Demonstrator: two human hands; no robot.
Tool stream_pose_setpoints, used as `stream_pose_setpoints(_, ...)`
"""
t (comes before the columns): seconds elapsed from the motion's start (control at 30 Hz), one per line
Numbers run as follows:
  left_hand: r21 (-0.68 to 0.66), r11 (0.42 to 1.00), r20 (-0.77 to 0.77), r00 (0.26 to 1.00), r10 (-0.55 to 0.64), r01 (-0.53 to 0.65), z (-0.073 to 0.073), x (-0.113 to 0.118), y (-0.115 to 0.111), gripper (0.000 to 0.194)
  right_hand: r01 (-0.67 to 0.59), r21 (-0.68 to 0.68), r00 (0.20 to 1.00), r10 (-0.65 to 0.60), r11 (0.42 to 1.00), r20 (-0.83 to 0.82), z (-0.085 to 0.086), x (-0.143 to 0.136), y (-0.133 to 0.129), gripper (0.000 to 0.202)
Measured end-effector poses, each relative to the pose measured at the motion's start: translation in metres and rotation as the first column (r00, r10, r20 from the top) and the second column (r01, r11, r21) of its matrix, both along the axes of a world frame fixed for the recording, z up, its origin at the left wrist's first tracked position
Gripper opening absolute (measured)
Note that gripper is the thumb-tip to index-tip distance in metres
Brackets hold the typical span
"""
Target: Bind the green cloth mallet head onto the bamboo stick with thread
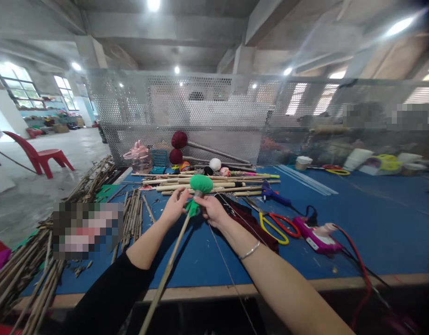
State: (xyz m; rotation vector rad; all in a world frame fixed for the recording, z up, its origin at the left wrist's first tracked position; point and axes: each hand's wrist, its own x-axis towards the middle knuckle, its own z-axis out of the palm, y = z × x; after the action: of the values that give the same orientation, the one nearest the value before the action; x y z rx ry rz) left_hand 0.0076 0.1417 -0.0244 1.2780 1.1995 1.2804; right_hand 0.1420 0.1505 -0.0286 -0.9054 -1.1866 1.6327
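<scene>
Both hands are at the neck of a mallet with a green cloth-covered head (201, 184) and a long thin wooden stick (168, 267). Grey winding circles the neck, and loose green cloth (192, 207) flares below it. My left hand (175, 205) is closed at the neck from the left, fingers partly bent. From the right, my right hand (213, 209) pinches just under the head. A thin thread (223, 258) trails from near my right hand toward the table's front edge. The stick slants down toward me past that edge.
On the blue table (375, 223) lie scissors with yellow and red handles (275, 230), dark cloth (240, 218), a blue glue gun (275, 195) and a purple power strip (317, 236). Sticks (132, 214) lie left; dark-red mallets (179, 139) stand behind, before a perforated metal screen (130, 107).
</scene>
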Motion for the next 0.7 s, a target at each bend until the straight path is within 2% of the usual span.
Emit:
stream_pose_setpoints(0.1,0.050,0.997,-0.188,0.981,-0.050,0.060,0.001,0.008,-0.010,0.053,0.080,0.003,0.997,-0.080,0.997,-0.018,-0.002,0.009,0.010,0.035)
stream_pose_setpoints(0.2,0.052,0.998,-0.403,0.915,-0.004,0.027,0.002,0.012,-0.018,0.037,0.088,0.030,0.996,-0.089,0.996,0.031,-0.006,0.009,0.014,0.037)
stream_pose_setpoints(0.27,0.029,1.000,-0.449,0.894,0.012,0.001,0.005,0.011,-0.022,0.028,0.058,0.049,0.998,-0.059,0.997,0.021,-0.007,0.008,0.014,0.037)
stream_pose_setpoints(0.33,0.001,1.000,-0.351,0.936,-0.024,0.026,0.008,0.010,-0.023,0.028,-0.027,0.059,0.999,0.029,0.998,-0.040,-0.005,0.009,0.014,0.036)
stream_pose_setpoints(0.4,-0.035,0.995,-0.158,0.983,-0.096,0.092,0.008,0.008,-0.023,0.030,-0.126,0.060,0.986,0.132,0.990,-0.106,-0.002,0.012,0.013,0.035)
stream_pose_setpoints(0.5,-0.086,0.965,0.102,0.966,-0.239,0.248,0.004,0.009,-0.020,0.033,-0.226,0.045,0.961,0.230,0.973,-0.153,0.002,0.018,0.012,0.036)
stream_pose_setpoints(0.6,-0.172,0.916,0.251,0.916,-0.314,0.361,-0.001,0.010,-0.018,0.034,-0.231,0.044,0.963,0.235,0.972,-0.131,0.003,0.021,0.010,0.037)
stream_pose_setpoints(0.7,-0.262,0.905,0.242,0.930,-0.275,0.336,0.000,0.010,-0.021,0.037,-0.165,0.042,0.984,0.167,0.985,-0.065,0.000,0.018,0.009,0.039)
